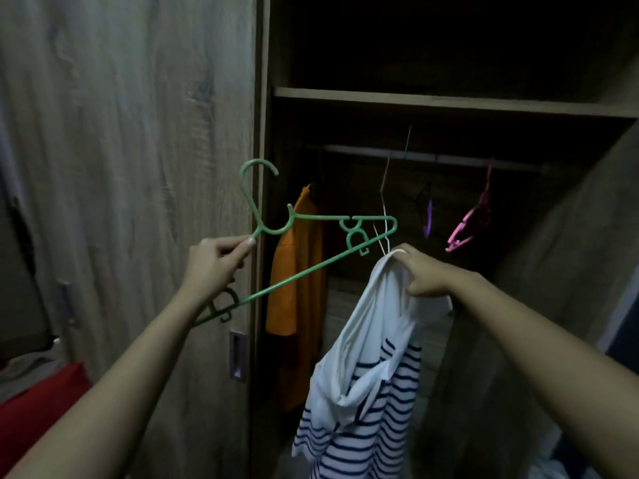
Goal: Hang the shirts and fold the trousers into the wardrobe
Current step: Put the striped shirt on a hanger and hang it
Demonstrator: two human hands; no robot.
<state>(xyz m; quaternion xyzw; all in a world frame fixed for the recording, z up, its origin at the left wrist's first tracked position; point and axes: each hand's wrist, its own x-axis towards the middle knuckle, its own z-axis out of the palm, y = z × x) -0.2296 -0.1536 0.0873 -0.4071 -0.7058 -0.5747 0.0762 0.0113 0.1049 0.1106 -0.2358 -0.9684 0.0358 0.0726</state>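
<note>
My left hand (216, 262) pinches a green plastic hanger (304, 271) near its neck and holds it tilted in front of the wardrobe's opening. My right hand (427, 273) grips the top of a white shirt with navy stripes (366, 392), which hangs down bunched below my fist. The hanger's right tip lies just left of the shirt's top, apart from it. An orange garment (301, 271) hangs on the rail (432, 157) inside the dark wardrobe.
A thin white wire hanger (383, 202), a purple hanger (428, 216) and a pink hanger (473, 219) hang bare on the rail. A wooden shelf (449, 102) runs above it. The sliding door (138, 167) with its recessed handle (237, 354) stands left. Red cloth (38, 406) lies at lower left.
</note>
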